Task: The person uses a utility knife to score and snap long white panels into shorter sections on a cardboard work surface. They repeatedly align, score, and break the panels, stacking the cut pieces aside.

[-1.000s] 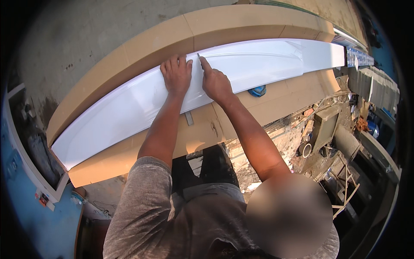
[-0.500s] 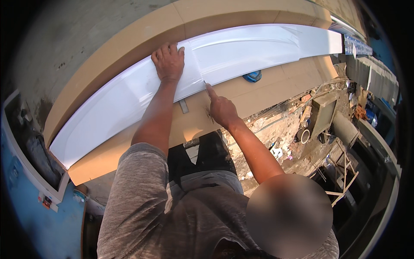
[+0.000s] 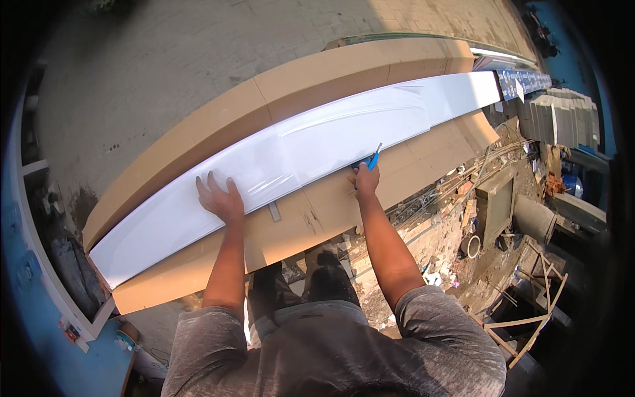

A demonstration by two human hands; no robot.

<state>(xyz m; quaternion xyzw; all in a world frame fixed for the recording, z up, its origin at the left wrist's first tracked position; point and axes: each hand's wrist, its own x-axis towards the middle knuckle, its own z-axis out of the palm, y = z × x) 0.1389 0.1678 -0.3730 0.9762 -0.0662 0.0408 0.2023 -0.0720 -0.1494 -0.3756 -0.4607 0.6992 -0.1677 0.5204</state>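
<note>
A long white panel (image 3: 350,119), covered with wrinkled clear film, lies in an opened cardboard box (image 3: 423,149). On the panel's left part rests my left hand (image 3: 221,198), fingers spread and holding nothing. My right hand (image 3: 366,180) is closed around a slim blue utility knife (image 3: 376,157), its pale tip pointing up and away. It is over the box's near flap, by the panel's near edge. A dark blue tape measure (image 3: 358,163) shows partly behind the right fingers; I cannot tell whether they touch it. A small grey metal strip (image 3: 274,212) lies at the near edge.
Rubble and wood scraps (image 3: 423,198) cover the ground at the right. Stacked grey slabs (image 3: 562,118) stand at the far right, with a wooden frame (image 3: 546,301) below them. Beyond the box is grey paving (image 3: 165,79).
My right hand has left the panel's edge and moved right to the tape measure, with the knife now pointing up. My left hand has slid left and nearer along the panel.
</note>
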